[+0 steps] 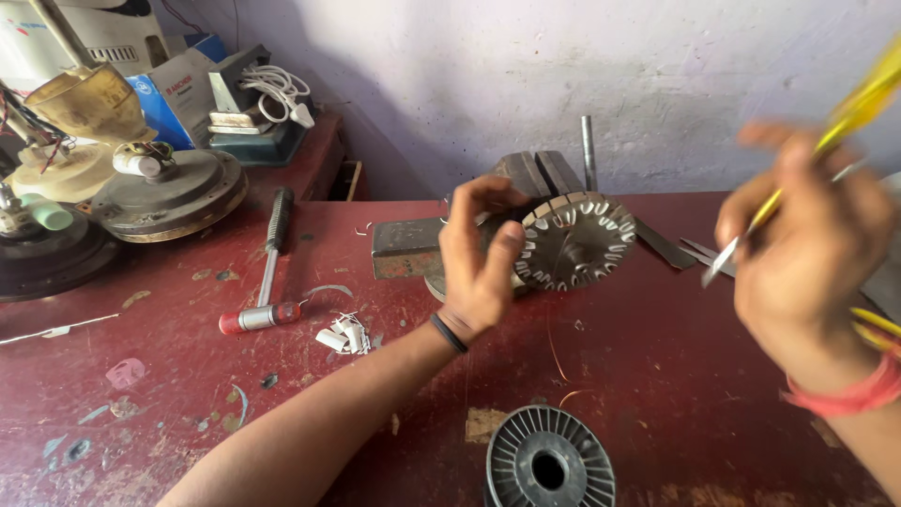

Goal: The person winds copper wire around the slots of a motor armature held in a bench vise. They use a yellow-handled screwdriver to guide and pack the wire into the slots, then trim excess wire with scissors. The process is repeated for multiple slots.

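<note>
Fingers (pixel 511 239) of the left hand (pixel 479 258) are curled around the left edge of a round slotted metal stator core (pixel 574 242), which is held upright on its edge above the far middle of the red table (pixel 169 376), its toothed face turned toward the camera. A dark band (pixel 450 333) is worn at that wrist. Fingers of the right hand (pixel 807 249) are pinched shut on a yellow-handled tool (pixel 845 117), blurred, with a thin metal tip pointing down and left toward the core; hand and core are kept apart. A red band (pixel 849 394) is seen at the right wrist. Behind the core, a grey metal block (pixel 405 249) is lying on the table. Left of it, a hammer (pixel 267 268) with a black grip and a red end is lying flat, with small white scraps (pixel 345 336) just beside it. At the near edge, a dark ribbed spool (pixel 549 462) is resting. At the far left, dismantled fan motor housings (pixel 169 192) are stacked.
</note>
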